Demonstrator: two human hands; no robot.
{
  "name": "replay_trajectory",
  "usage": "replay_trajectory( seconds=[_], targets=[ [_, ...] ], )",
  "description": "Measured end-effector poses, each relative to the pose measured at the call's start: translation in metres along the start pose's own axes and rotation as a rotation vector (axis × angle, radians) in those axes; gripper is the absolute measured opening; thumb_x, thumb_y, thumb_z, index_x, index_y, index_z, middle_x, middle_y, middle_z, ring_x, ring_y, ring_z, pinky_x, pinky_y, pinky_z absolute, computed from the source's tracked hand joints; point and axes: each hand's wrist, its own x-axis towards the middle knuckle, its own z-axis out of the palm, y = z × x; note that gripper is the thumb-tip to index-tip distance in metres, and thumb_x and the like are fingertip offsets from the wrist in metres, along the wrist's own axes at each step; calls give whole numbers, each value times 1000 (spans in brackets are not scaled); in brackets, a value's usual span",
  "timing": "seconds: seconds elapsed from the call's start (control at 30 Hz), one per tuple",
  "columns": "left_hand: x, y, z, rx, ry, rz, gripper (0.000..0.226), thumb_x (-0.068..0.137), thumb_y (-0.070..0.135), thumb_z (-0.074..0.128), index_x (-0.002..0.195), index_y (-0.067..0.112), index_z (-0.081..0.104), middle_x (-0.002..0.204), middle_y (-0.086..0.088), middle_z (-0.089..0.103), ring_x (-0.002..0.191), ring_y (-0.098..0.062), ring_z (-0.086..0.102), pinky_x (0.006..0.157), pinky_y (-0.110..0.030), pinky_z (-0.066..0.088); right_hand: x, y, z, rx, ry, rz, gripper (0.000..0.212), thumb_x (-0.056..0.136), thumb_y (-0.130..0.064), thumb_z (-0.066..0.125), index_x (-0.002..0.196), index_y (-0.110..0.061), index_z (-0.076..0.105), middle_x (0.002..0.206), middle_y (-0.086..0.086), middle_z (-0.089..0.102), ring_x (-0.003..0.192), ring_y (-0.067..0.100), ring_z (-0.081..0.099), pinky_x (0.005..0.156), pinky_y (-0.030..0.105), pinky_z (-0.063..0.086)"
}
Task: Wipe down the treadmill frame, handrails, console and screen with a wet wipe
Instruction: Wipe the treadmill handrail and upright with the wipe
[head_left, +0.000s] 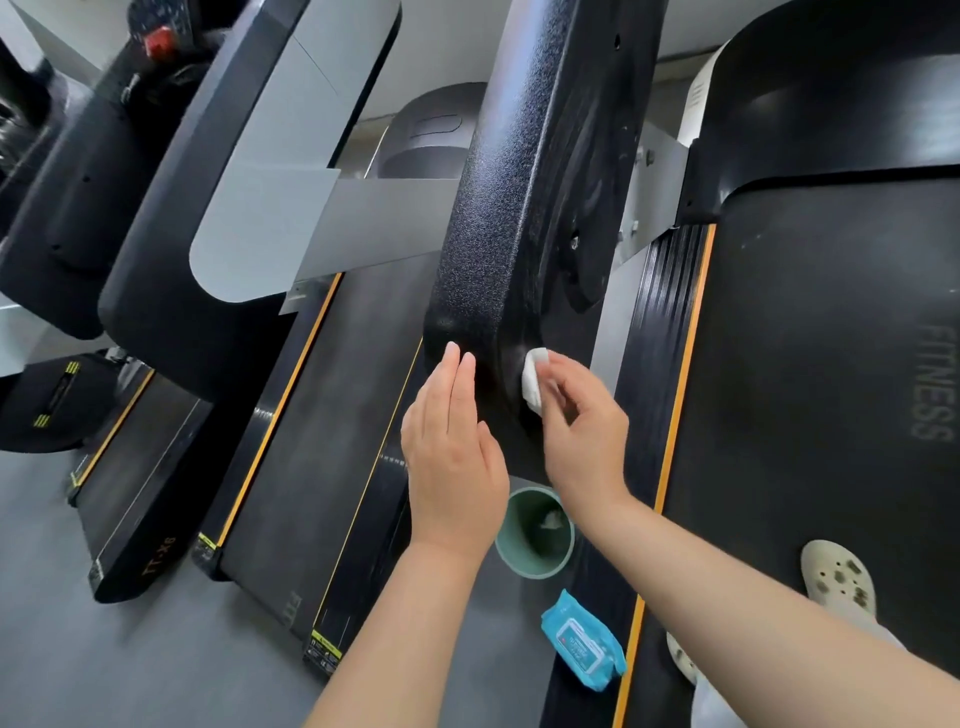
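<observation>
right hand (582, 441) pinches folded white wet wipe (535, 379) on textured black handrail (488, 218); left hand (452, 457) flat, steadying. loose pinch may drop wipe.

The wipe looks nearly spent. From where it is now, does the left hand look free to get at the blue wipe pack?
Probably yes. The left hand rests open on the black handrail, holding nothing, and the blue wipe pack lies uncovered below beside the green bin. It would need a low reach.
</observation>
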Motion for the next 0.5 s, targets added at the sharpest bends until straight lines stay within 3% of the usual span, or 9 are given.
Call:
replay_trajectory(
  seconds=[0.1,0.2,0.27,0.4,0.5],
  targets=[
    [0,0,1,4,12,3,64,77,-7,48,137,8,34,145,-12,40,129,-20,36,107,-29,22,-30,6,5,-71,-88,-110,44,96,-21,42,139,-11,44,145,-9,32,133,-1,29,108,8,19],
    [-1,2,2,11,31,-6,58,81,-1,37,138,10,33,146,-11,39,131,-19,36,109,-25,18,-58,2,5,90,-318,-30,54,96,-38,28,146,-31,10,154,-24,6,142,-4,9,113,11,12],
    [-1,3,3,7,43,-17,57,82,4,30,138,11,32,145,-11,40,131,-19,36,109,-24,16,-66,2,7,120,-400,-59,54,99,-41,23,146,-32,-3,155,-25,-6,144,0,-1,114,14,6],
    [0,-2,3,-14,71,19,61,77,0,32,136,10,36,142,-12,44,127,-20,39,109,-25,21,-21,-3,15,91,-344,-190,57,101,-45,15,146,-13,0,156,-5,-6,146,9,-4,116,20,0],
    [1,-3,4,8,77,28,63,74,-2,31,136,8,38,141,-13,45,125,-21,40,107,-30,25,53,-21,18,108,-296,-111,56,100,-32,19,147,-6,2,157,3,-1,143,5,-4,116,18,-3]
  ],
)
